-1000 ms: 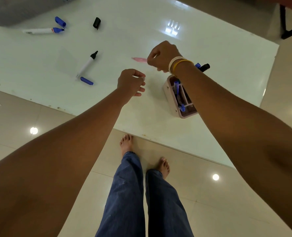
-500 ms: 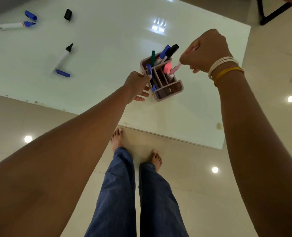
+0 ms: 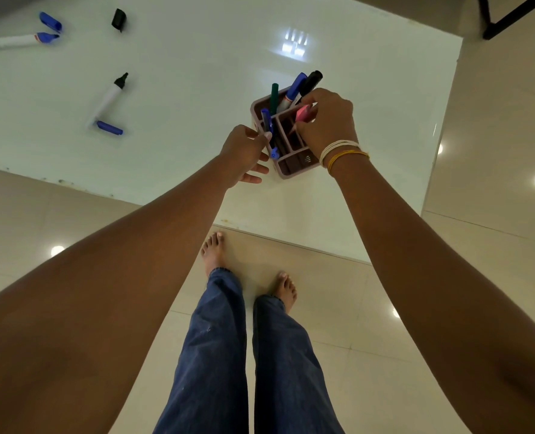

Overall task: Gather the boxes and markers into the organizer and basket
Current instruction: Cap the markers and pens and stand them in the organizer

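Note:
A pink-brown organizer [image 3: 294,169] with several compartments stands near the table's front edge, holding green, blue and black markers. My right hand [image 3: 328,120] is over it and pinches a pink marker [image 3: 303,114], whose tip points down into a compartment. My left hand [image 3: 244,156] rests against the organizer's left wall, thumb on the rim and fingers spread. A black-tipped white marker [image 3: 109,97] lies uncapped on the table to the left, with a blue cap [image 3: 109,128] beside it. A blue-tipped marker [image 3: 18,40], another blue cap [image 3: 50,21] and a black cap [image 3: 119,19] lie far left.
The white glossy table [image 3: 197,73] ends close in front of my bare feet and at the right, where tiled floor begins. A dark chair leg [image 3: 507,17] stands at the top right.
My right hand has come down from above the organizer's right side onto it, lowering the pink marker into a compartment. My left hand stays at the organizer's left wall.

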Available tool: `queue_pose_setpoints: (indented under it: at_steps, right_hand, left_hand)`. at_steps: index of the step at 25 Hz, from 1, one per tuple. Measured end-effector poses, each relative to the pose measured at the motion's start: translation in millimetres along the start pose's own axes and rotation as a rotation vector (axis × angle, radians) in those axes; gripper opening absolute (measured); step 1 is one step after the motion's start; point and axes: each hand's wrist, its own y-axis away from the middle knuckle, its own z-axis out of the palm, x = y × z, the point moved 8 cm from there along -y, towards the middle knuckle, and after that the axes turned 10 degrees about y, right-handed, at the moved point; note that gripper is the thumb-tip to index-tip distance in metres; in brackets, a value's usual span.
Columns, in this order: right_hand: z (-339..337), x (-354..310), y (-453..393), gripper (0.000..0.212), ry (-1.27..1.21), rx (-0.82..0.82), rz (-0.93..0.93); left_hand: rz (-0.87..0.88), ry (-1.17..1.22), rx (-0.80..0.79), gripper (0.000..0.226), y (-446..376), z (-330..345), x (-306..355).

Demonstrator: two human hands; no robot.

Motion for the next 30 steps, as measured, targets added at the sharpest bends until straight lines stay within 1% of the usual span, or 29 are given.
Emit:
queue_pose_setpoints:
  at_steps: [3, 6, 10, 13, 17, 19, 21, 23, 26, 30]
  right_hand:
    - [-4, 6, 1, 0.028, -0.147, 0.013, 0.071]
    - [-8, -2, -1, 0.031, -0.193, 0.027, 0.032]
    - [-22, -7, -4, 0.033, -0.074, 0.122, 0.013]
    - [-34, -11, -1, 0.035, -0.013, 0.183, 0.038]
    - [-47, -48, 12, 0.027, 0.014, 0.296, 0.010]
    - [-33, -89, 17, 0.024, 0.019, 0.261, -0.082]
    - [-2, -132, 22, 0.022, 0.022, 0.164, -0.196]
    - [35, -168, 27, 0.022, 0.017, 0.045, -0.259]
    - [85, -201, 31, 0.025, -0.001, -0.075, -0.253]
    - [144, -241, 28, 0.023, 0.020, -0.202, -0.260]
  left_hand:
    - [0.005, -0.009, 0.004, 0.042, 0, -2, 1]
    - [0.012, -0.022, 0.003, 0.044, 2, -4, 1]
    - [0.035, 0.001, 0.043, 0.032, 3, -20, -4]
    - [0.055, 0.017, 0.091, 0.030, 4, -45, -11]
    - [0.047, 0.072, 0.118, 0.025, 8, -75, -21]
    - [0.027, 0.086, 0.128, 0.026, 10, -94, -25]
    - [-0.009, 0.101, 0.147, 0.028, 12, -118, -32]
    - [-0.048, 0.119, 0.190, 0.029, 13, -146, -40]
    - [-0.098, 0.133, 0.269, 0.030, 14, -187, -53]
    - [-0.132, 0.179, 0.360, 0.027, 11, -238, -61]
